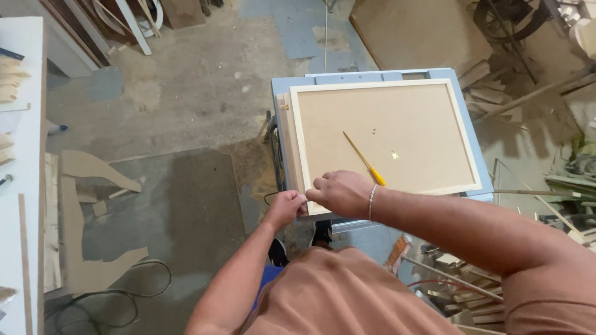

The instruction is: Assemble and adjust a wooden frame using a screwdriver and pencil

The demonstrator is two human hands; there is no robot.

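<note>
A pale wooden frame [297,133] with a brown backing board lies face down on a blue work table [475,144]. My left hand [285,207] and my right hand [338,192] meet at the frame's near left corner, fingers curled against its edge. What sits between the fingers is hidden. A yellow-handled screwdriver [364,159] rests on the board just beyond my right hand. A small brass hanger plate [393,155] and tiny screws [374,131] lie on the board further in.
Cardboard cut-outs [87,205] and a black cable [124,294] lie on the dusty floor at left. A white bench [18,124] runs along the left edge. Wood offcuts [478,298] pile up at right.
</note>
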